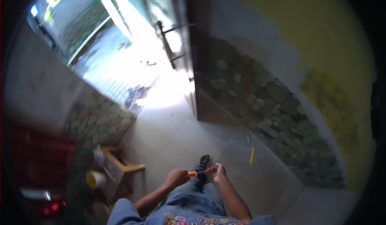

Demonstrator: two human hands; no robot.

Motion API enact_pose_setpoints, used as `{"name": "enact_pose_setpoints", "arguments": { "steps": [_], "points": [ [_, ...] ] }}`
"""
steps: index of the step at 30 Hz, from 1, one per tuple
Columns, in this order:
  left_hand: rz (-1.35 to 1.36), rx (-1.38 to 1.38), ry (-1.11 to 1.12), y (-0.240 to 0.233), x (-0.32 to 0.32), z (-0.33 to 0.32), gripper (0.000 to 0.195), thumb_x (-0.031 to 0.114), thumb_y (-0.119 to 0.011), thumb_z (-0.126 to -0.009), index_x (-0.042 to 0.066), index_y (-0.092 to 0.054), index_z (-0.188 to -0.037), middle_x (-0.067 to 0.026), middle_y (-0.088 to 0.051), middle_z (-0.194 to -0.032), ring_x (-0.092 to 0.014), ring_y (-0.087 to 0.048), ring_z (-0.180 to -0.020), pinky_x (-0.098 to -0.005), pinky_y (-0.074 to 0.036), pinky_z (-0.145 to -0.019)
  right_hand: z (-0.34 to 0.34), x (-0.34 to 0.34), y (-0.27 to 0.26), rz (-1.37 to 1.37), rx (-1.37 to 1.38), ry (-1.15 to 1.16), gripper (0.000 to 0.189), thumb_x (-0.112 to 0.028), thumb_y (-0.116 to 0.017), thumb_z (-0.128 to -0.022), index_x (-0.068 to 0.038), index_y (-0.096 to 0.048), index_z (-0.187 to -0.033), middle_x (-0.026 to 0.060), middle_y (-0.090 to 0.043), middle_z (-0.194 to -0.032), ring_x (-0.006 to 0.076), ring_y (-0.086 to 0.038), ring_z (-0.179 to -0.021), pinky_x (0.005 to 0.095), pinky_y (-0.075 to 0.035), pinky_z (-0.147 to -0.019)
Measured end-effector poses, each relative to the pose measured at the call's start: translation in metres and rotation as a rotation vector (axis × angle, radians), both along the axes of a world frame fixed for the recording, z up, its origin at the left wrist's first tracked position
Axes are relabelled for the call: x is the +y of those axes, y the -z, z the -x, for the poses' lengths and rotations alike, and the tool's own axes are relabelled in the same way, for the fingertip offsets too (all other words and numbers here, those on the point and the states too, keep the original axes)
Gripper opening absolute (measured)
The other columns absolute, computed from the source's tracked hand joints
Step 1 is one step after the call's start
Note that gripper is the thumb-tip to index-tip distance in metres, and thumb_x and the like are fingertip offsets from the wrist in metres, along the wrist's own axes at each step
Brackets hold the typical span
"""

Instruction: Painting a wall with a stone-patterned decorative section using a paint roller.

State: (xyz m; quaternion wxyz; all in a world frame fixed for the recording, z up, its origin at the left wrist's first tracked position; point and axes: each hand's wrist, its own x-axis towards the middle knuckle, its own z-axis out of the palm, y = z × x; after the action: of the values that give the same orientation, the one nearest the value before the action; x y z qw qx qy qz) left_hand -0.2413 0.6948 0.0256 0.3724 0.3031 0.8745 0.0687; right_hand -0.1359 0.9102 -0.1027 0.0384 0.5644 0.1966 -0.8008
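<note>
My left hand is closed around the orange handle of a small paint roller, in front of my waist. Its thin metal rod runs to the right through the fingers of my right hand. At the far end is a narrow yellow roller sleeve, held out over the floor to the right. How firmly the right fingers press on the rod is hard to see.
A wooden stool-like stand stands on my left, beside a white bucket with yellow inside. An open door borders the bright doorway. Pebble-stone cladding lines the right wall below patchy yellow paint. Red plastic objects sit far left.
</note>
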Motion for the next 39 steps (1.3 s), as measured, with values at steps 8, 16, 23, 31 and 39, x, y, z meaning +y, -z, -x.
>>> {"name": "enact_pose_setpoints", "arguments": {
  "steps": [8,16,23,31,39],
  "points": [
    [-0.276,-0.055,-0.657,-0.03,-0.135,-0.115,0.043,0.047,-0.066,-0.086,0.005,-0.069,-0.094,-0.0196,-0.07,-0.088,-0.037,-0.068,-0.082,-0.0477,-0.051,-0.073,-0.006,-0.122,-0.093,0.023,0.294,-0.665,0.035,-0.03,-0.054,-0.096,-0.007,-0.048,-0.122,0.0199,-0.065,-0.103,0.0314,-0.067,-0.097,0.0428,-0.058,-0.084],
    [-0.545,-0.23,-1.253,-0.079,-0.2,-0.203,0.049,0.04,-0.049,-0.099,-0.005,-0.052,-0.118,-0.0279,-0.065,-0.107,-0.041,-0.063,-0.103,-0.0486,-0.048,-0.089,-0.015,-0.289,-0.147,-0.031,0.531,-1.159,0.038,-0.024,-0.052,-0.099,-0.002,-0.044,-0.13,0.0176,-0.065,-0.101,0.0256,-0.065,-0.088,0.037,-0.052,-0.079],
    [-0.923,-0.023,-1.204,-0.061,-0.281,-0.229,0.052,0.042,-0.046,-0.101,-0.004,-0.052,-0.125,-0.0258,-0.064,-0.105,-0.04,-0.064,-0.099,-0.0453,-0.048,-0.089,0.014,-0.378,-0.165,-0.115,0.596,-1.392,0.038,-0.016,-0.046,-0.097,0.003,-0.046,-0.13,0.0049,-0.052,-0.072,0.0172,-0.055,-0.062,0.034,-0.053,-0.061],
    [-1.056,0.084,-1.33,-0.06,-0.353,-0.236,0.05,0.043,-0.052,-0.099,-0.003,-0.069,-0.088,-0.0167,-0.065,-0.082,-0.03,-0.065,-0.076,-0.0397,-0.049,-0.076,0.006,-0.453,-0.17,-0.354,0.688,-1.668,0.043,-0.014,-0.053,-0.095,0.005,-0.049,-0.133,-0.0013,-0.049,-0.073,0.0077,-0.049,-0.06,0.0231,-0.043,-0.052],
    [-1.043,0.156,-1.38,-0.058,-0.416,-0.226,0.054,0.047,-0.053,-0.097,-0.003,-0.068,-0.087,-0.0187,-0.069,-0.082,-0.029,-0.067,-0.075,-0.0413,-0.05,-0.072,0.015,-0.519,-0.168,-0.47,0.798,-1.775,0.051,-0.014,-0.054,-0.093,0.011,-0.045,-0.137,-0.0021,-0.051,-0.069,0.0064,-0.051,-0.061,0.0231,-0.045,-0.052]
  ]
}}
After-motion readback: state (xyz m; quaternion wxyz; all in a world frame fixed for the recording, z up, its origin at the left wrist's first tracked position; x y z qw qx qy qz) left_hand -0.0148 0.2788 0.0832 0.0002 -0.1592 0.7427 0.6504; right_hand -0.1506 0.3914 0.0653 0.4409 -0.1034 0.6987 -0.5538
